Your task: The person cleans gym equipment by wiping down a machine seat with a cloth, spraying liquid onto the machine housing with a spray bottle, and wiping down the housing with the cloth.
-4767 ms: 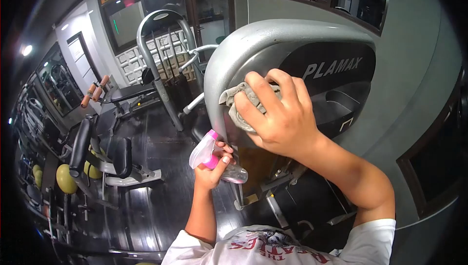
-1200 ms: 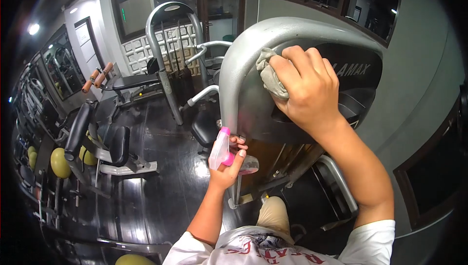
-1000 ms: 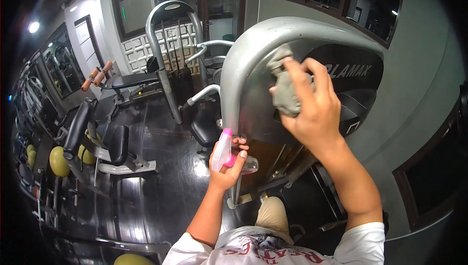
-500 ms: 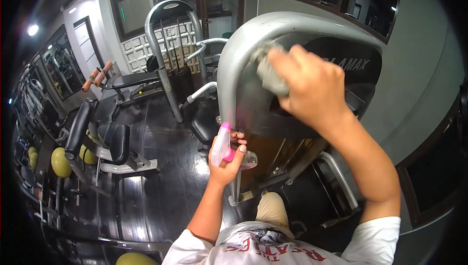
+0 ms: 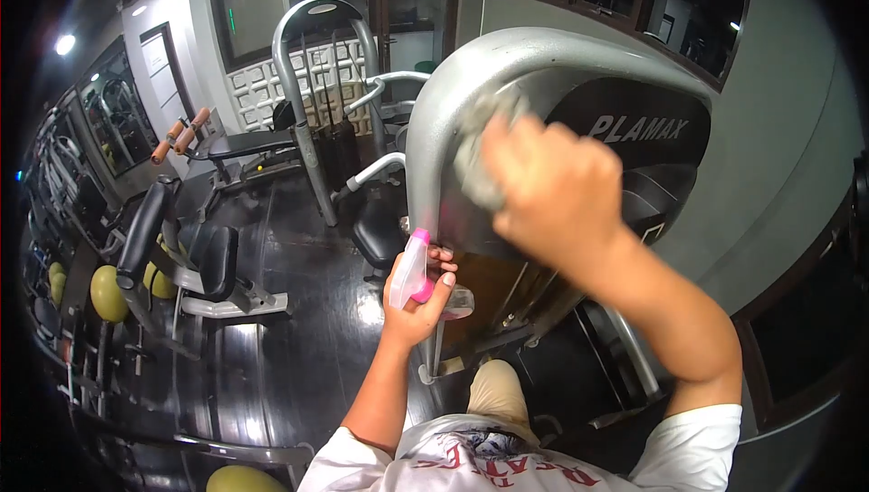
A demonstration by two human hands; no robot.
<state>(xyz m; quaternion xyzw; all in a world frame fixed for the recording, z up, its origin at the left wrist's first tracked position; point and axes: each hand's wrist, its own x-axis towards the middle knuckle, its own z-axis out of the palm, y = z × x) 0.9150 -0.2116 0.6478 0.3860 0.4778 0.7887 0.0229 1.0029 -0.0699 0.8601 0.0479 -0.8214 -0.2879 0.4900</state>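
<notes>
My right hand (image 5: pixel 561 180) is closed round a bunched grey cloth (image 5: pixel 477 162), slightly blurred by motion. The cloth lies against the dark inner panel beside the curved silver frame of a gym machine (image 5: pixel 430 121), whose black cover reads PLAMAX. Lower down, my left hand (image 5: pixel 418 306) grips a spray bottle (image 5: pixel 413 270) with a white and pink trigger head. Its clear body (image 5: pixel 459 304) shows on the right of the hand, near the foot of the machine's frame. The fingers wrap its neck.
A second machine (image 5: pixel 282 48) with a weight stack stands behind, its black seat (image 5: pixel 378 240) close by. At left are a padded bench machine (image 5: pixel 217 261) and yellow-green balls (image 5: pixel 109 293). A grey wall (image 5: pixel 787 148) rises at right. Dark shiny flooring (image 5: pixel 317 347) lies below.
My right hand has moved a little left and down across the panel with the cloth, uncovering more of the PLAMAX lettering. My left hand stays nearly in place with the spray bottle.
</notes>
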